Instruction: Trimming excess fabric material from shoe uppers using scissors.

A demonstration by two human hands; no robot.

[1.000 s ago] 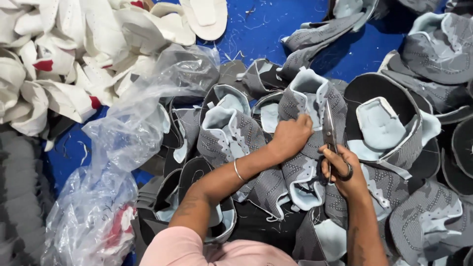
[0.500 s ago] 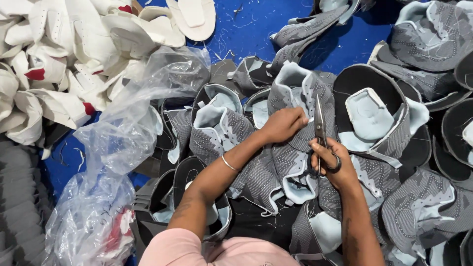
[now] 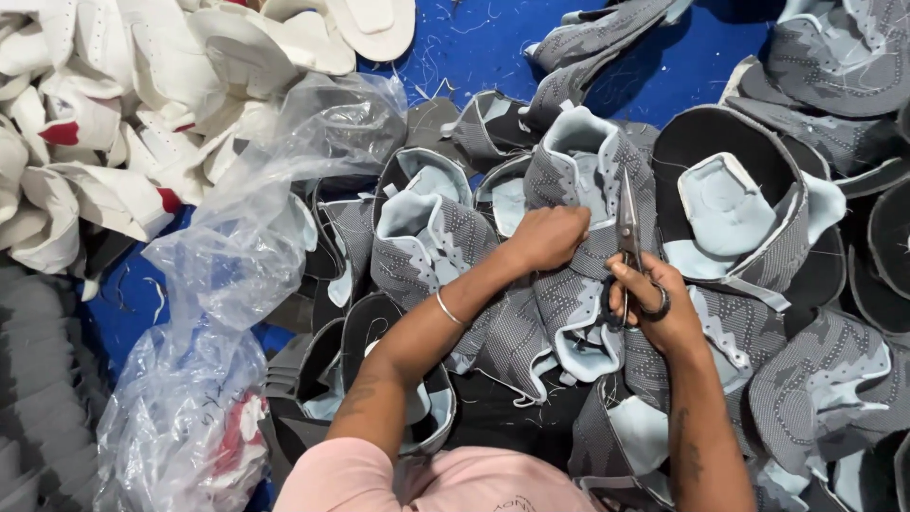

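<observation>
Since the earlier frame, our left hand [image 3: 548, 237] and the scissors [image 3: 627, 248] are sitting lower and nearer the middle of the view; the whole pile is drifting with them as our head tilts.

Left hand: fingers curled together, pressing down on the grey shoe upper [image 3: 580, 284] just beside the blades. A thin bangle [image 3: 447, 310] is riding on that wrist.

Right hand [image 3: 659, 308]: clamped around the scissors' loops, thumb through one ring. The scissor blades are pointing up and away from us, nearly closed, lying against the upper's right edge.

That grey patterned upper, with its pale blue lining, is lying in front of us at the centre, on top of a heap of like pieces. Another upper [image 3: 427, 237] is resting just to its left, and a black-rimmed one [image 3: 730, 204] just to its right.

A crumpled clear plastic bag [image 3: 237, 284] is sprawling to our left, touching the heap. White shoe pieces [image 3: 123, 104] are piling up at the far left, well apart from our hands. Blue floor covering [image 3: 474, 47] is showing between the piles, littered with thread scraps.
</observation>
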